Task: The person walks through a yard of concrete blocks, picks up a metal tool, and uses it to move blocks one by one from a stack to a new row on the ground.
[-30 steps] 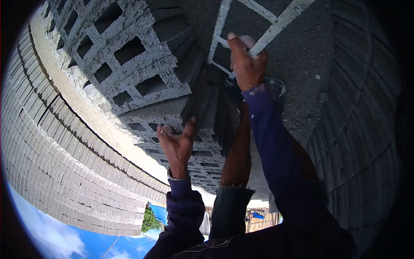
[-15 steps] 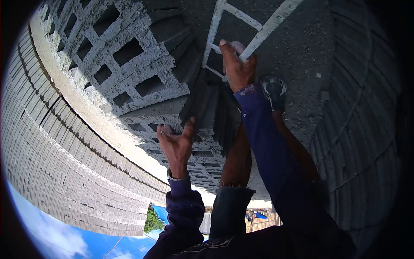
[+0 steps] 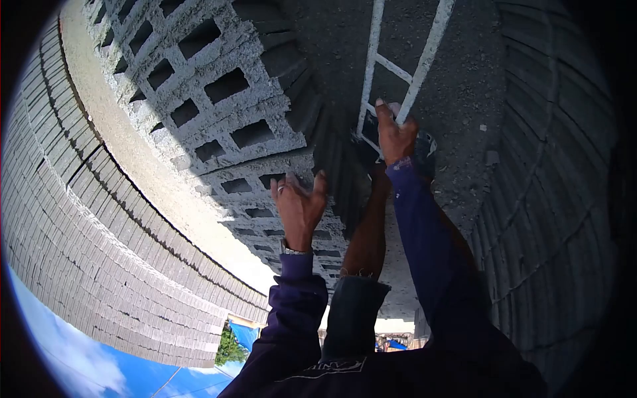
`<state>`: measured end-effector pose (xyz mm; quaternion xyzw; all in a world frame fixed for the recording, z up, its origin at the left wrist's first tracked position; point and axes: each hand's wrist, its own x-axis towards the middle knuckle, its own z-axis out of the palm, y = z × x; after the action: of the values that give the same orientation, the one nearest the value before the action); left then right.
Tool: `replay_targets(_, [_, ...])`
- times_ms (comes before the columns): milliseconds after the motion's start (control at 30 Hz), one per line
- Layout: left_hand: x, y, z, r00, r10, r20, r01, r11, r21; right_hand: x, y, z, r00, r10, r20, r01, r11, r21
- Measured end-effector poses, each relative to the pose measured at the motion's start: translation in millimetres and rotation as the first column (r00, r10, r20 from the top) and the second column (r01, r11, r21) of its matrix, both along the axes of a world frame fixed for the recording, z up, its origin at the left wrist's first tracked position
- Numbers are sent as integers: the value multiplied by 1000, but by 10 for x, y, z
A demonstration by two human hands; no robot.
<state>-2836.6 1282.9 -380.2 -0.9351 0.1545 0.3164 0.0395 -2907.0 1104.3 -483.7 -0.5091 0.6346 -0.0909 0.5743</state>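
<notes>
My right hand [image 3: 397,138] is closed around the near end of a rail of a whitish ladder-like frame [image 3: 394,66], with the thumb laid along it. The frame has two long rails joined by short crossbars and runs away past my shoe. My left hand [image 3: 298,209] is held at the edge of a stack of grey hollow concrete blocks [image 3: 275,158]. Its fingers are bent but apart from the thumb, and they overlap the block faces in this view. A ring and a wristwatch [image 3: 294,247] show on this hand.
More stacked blocks [image 3: 524,159] stand along the right side in shade. A long curving wall of stacked blocks [image 3: 119,265] runs down the left, beyond a sunlit strip of ground [image 3: 99,113]. Gritty dark ground [image 3: 464,79] lies around the frame. My shoe [image 3: 426,149] is close to my right hand.
My right hand and the frame have come lower and to the right in view, the hand still gripping it. The left hand has shifted right and slightly up, along with the view of the blocks.
</notes>
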Motion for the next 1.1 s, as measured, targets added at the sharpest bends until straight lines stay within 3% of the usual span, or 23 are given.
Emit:
replay_targets(33, [61,-69,162,1000,4,5,-4,1000,-5,-14,-92,82,1000,-1,-17,1,1000,-3])
replay_targets(100, [281,-335,629,910,394,-129,-412,895,-172,25,-313,283,1000,2,-30,-2,1000,19])
replay_targets(133, [372,-393,742,905,416,-88,-424,862,-279,78,-399,403,999,1,-47,1,999,45])
replay_targets(167, [450,-423,756,907,412,-92,-420,863,-282,142,-449,531,999,-3,-49,5,999,40])
replay_targets(233, [668,-568,592,950,205,234,-119,935,-335,309,-559,761,995,-96,25,96,995,18])
replay_targets(267, [721,-559,354,937,113,330,7,940,-340,384,-578,851,989,-114,95,117,992,-34])
replay_targets(300, [760,-589,189,934,118,338,9,936,-353,477,-612,964,988,-112,107,117,992,-47])
replay_targets(367, [830,-718,-28,979,71,189,-57,995,-77,643,-664,1156,948,-197,251,142,965,218])
replay_targets(433, [885,-821,-98,980,122,159,-113,991,-66,747,-697,973,954,-207,217,125,932,340])
replay_targets(500, [896,-904,-104,941,307,143,-300,951,-67,781,-744,698,982,-184,33,162,925,345])
replay_targets(567, [879,-785,-151,940,319,124,-317,948,-40,830,-763,507,994,-107,14,98,947,306])
replay_targets(633, [855,-663,-73,894,440,79,-400,866,-301,905,-760,375,987,-132,90,100,949,300])
replay_targets(667, [846,-475,-91,864,504,-24,-460,768,-445,986,-846,321,985,-146,93,113,949,295])
replay_targets(700, [912,-511,110,840,529,-120,-536,771,-344,1011,-864,334,980,-135,149,90,956,278])
replay_targets(767, [945,-466,223,814,573,-97,-577,778,-249,1022,-811,363,964,-103,245,36,964,265])
replay_targets(867, [972,-654,354,754,622,-212,-657,710,-253,1157,-842,379,957,-61,284,9,983,181])
replay_targets(933, [962,-658,357,771,602,-206,-637,728,-254,1237,-905,419,939,-41,341,5,994,108])
replay_targets(1033, [977,-608,304,801,573,-176,-599,764,-239,1306,-765,259,942,12,336,-73,983,171])
replay_targets(1100, [960,-623,352,809,566,-157,-588,783,-204,1301,-398,-153,965,73,251,-130,968,215])
